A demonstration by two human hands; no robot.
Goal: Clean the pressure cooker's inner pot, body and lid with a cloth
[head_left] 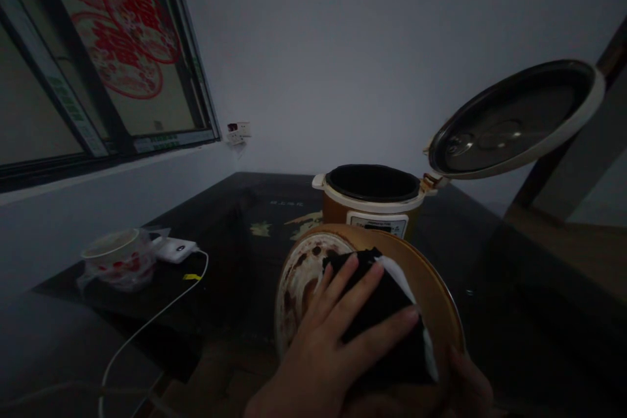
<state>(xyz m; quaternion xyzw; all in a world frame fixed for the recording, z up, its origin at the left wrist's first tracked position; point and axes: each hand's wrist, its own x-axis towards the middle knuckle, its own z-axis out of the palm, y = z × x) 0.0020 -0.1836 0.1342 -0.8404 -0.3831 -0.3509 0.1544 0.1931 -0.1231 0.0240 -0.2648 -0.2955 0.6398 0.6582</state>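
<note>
A round brown plate with a stained, whitish inside is tilted up in front of me. My left hand lies on a black cloth with a white edge and presses it against the plate's face, fingers spread over the cloth. At the bottom right, my right hand grips the plate's lower rim, and only part of that hand shows. Just behind the plate stands an orange and cream rice cooker. Its lid is swung open to the right and its dark inner pot is exposed.
A dark glass-topped table carries the cooker. At its left are a white bowl in a plastic bag, a white power bank and a white cable. A window with red paper cuttings is on the left, and a wooden frame on the right.
</note>
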